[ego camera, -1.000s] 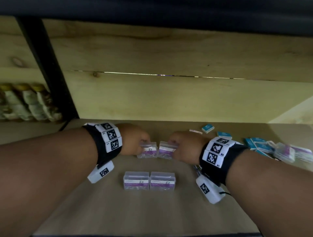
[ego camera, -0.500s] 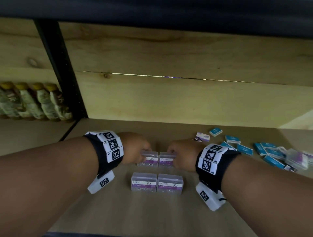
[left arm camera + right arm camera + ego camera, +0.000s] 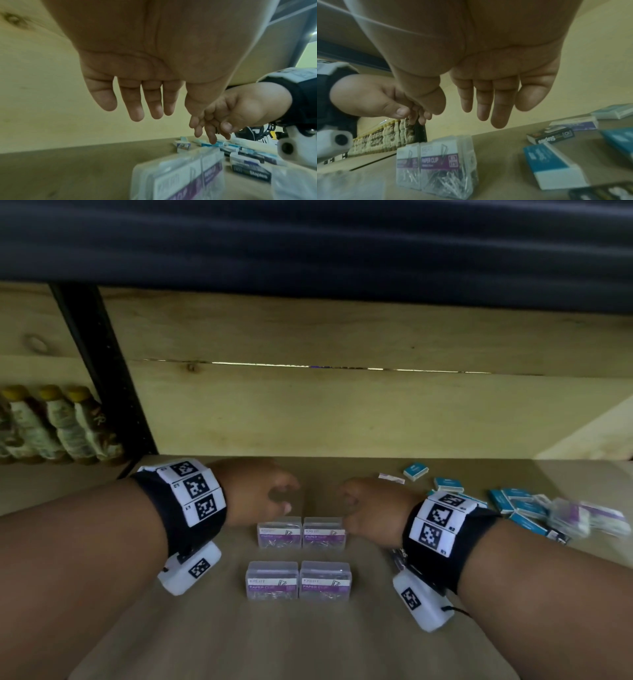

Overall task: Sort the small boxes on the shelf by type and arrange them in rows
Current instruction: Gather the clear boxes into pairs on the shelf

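A: Where are the paper clip boxes?

B: Four clear ones with purple labels stand on the wooden shelf (image 3: 342,645) in two rows of two. The back pair (image 3: 301,533) sit side by side, touching; the front pair (image 3: 298,579) likewise, a little nearer the camera, with a gap of bare wood between the rows.

A: And the hands?

B: The left hand (image 3: 255,494) hangs just above and behind the back pair, on its left side; the right hand (image 3: 371,510) does the same on the right. Neither holds anything. In both wrist views the fingers (image 3: 137,106) point downward, loosely straight and slightly apart, clear of the boxes.

A: What else lies about?

B: To the right, a loose heap of blue boxes (image 3: 513,503) scattered flat at odd angles, mixed with more clear purple-labelled boxes (image 3: 582,518), blurred in the head view. The right wrist view shows a dark box (image 3: 551,136) printed "Staples" among them, near a blue and white box (image 3: 554,167). One small white packet (image 3: 391,477) lies behind the right hand.

A: Anything blocking the left side?

B: A black upright post (image 3: 102,371) divides the shelf; beyond it stands a row of bottles (image 3: 58,426) with yellowish caps, well apart from the boxes
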